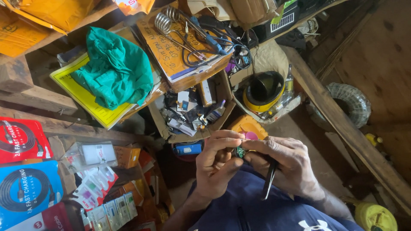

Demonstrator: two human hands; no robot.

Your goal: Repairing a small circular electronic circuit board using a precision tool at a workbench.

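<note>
Both hands meet near centre, the left hand point(216, 164) and right hand point(284, 164) pinching a small green circuit board point(240, 152), right also gripping black tweezers point(269, 179); glossy red package point(19, 139) and blue package point(25, 192) lie left.

Cloth point(114, 68) on papers point(87, 99), parts box point(193, 112) right, cable packs point(23, 171) far left

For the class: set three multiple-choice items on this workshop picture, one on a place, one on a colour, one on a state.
1. Where is the green cloth?
A. on a yellow sheet
B. on the floor
C. over the person's lap

2. What colour rims the black bowl?
A. white
B. yellow
C. red

3. How does the right hand carry the dark tool?
A. lying loose on the knee
B. gripped, pointing down
C. not touching it

Answers: A, the cloth lies on the sheet; B, a yellow band circles it; B, the tool hangs from that hand.
</note>
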